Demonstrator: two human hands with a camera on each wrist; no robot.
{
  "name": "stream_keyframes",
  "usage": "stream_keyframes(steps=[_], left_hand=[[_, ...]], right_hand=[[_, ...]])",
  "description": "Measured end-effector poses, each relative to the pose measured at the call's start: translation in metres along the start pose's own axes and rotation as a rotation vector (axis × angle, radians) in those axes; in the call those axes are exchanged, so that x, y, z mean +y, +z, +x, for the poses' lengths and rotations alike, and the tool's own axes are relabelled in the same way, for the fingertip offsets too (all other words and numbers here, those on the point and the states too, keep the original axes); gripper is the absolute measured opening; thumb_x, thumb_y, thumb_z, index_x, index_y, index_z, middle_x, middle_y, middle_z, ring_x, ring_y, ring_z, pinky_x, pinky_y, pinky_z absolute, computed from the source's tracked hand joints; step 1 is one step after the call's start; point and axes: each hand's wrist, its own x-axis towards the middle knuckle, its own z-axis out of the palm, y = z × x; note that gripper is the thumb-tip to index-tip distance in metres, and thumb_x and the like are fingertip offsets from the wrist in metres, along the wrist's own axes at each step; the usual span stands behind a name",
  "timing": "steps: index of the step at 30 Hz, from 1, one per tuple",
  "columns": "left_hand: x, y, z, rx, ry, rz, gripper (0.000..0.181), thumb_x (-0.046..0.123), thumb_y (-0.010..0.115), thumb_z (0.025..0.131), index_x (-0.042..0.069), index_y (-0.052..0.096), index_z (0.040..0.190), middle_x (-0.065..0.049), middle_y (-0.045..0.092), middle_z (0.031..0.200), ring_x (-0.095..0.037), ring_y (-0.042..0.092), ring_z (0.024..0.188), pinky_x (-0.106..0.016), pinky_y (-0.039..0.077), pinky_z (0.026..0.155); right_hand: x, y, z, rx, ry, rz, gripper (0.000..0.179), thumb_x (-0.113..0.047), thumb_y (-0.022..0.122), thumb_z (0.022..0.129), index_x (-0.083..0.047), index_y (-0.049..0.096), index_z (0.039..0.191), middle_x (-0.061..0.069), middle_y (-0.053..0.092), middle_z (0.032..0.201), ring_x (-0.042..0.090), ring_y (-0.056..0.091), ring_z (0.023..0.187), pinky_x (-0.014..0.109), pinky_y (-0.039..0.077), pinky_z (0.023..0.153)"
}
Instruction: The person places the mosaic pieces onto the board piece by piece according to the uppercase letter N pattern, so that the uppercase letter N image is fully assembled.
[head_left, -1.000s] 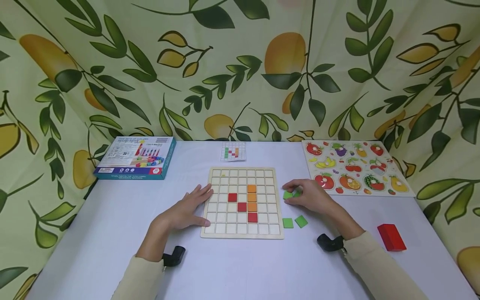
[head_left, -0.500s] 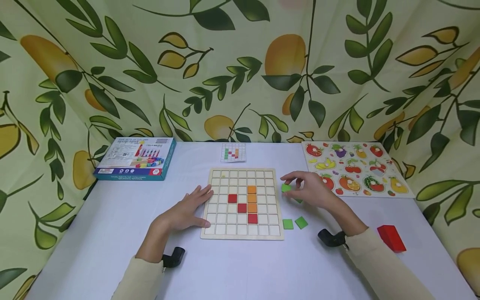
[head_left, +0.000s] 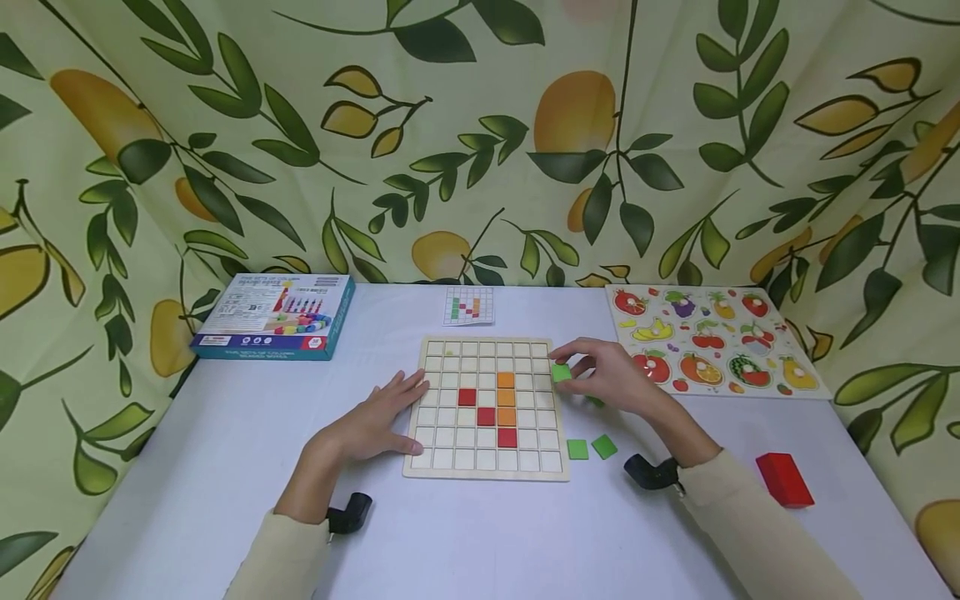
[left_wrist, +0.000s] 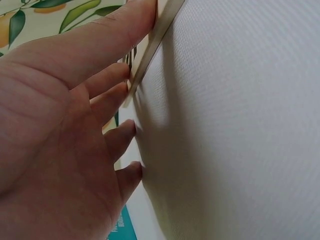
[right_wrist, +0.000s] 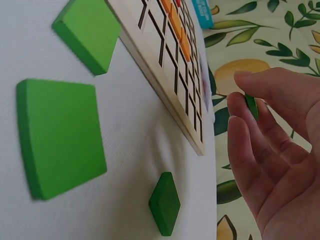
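Observation:
A wooden grid board (head_left: 442, 458) lies mid-table with red tiles (head_left: 486, 416) and a column of orange tiles (head_left: 506, 397) in its cells. My left hand (head_left: 369, 421) rests at the board's left edge, fingers spread and thumb touching the rim. In the left wrist view, the thumb (left_wrist: 115, 37) lies against the board's edge. Between thumb and fingers, my right hand (head_left: 609, 377) pinches a green tile (head_left: 561, 372) near the board's upper right edge. The right wrist view shows this hand (right_wrist: 280, 145) lifted off the table. Loose green tiles (head_left: 577, 450) lie right of the board.
Behind the board lies a small pattern card (head_left: 468, 307) with a coloured grid. A teal-edged box (head_left: 270, 317) stands at the back left. At the back right is a fruit puzzle board (head_left: 716, 340). A red block (head_left: 784, 480) sits at far right.
My right hand has lifted a green tile from the table and carried it left to the board's edge. My left hand has stayed in place.

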Motion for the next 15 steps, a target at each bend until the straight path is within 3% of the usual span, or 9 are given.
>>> stream_keyframes(steps=[8, 15], left_hand=[[0.0, 0.0, -0.001, -0.002, -0.004, -0.003, 0.098, 0.031, 0.086, 0.079, 0.016, 0.034, 0.161, -0.004, 0.019, 0.174, -0.036, 0.004, 0.163, -0.063, 0.006, 0.13], [0.0, -0.001, 0.0, 0.001, 0.01, -0.002, 0.098, 0.031, 0.086, 0.079, 0.015, 0.033, 0.161, -0.005, 0.019, 0.173, -0.036, 0.004, 0.163, -0.063, 0.006, 0.13]], right_hand=[[-0.004, 0.006, 0.01, -0.037, -0.038, 0.069, 0.039, -0.009, 0.084, 0.083, -0.009, 0.074, 0.12, 0.01, 0.072, 0.124, 0.02, 0.071, 0.092, 0.022, 0.057, 0.069], [-0.011, 0.013, 0.021, -0.045, -0.053, 0.032, 0.038, -0.011, 0.084, 0.083, -0.011, 0.075, 0.119, 0.008, 0.072, 0.125, 0.02, 0.071, 0.098, 0.02, 0.059, 0.081]])
